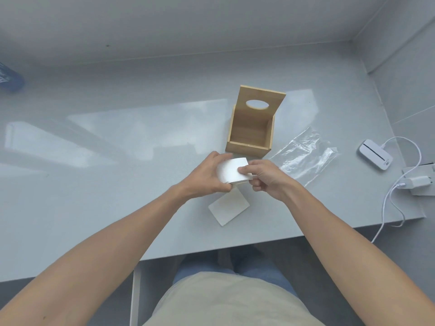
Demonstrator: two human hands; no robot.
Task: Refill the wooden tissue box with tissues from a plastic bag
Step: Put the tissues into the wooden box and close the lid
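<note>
The wooden tissue box (247,147) stands open on the grey table (94,161), its lid with an oval hole tipped up at the back; its inside looks bare. Just in front of it both hands hold a bent stack of white tissues (231,170). My left hand (209,177) grips the stack from the left, and my right hand (263,177) pinches its right edge with thumb on top. A flat white stack of tissues (228,208) lies on the table below the hands. The clear plastic bag (303,154) lies flat to the right of the box.
A white device (375,157) with a cable sits near the table's right edge, beside a white charger (419,182) plugged into a socket strip. A blue object (9,78) shows at the far left. The table's front edge runs just past my forearms.
</note>
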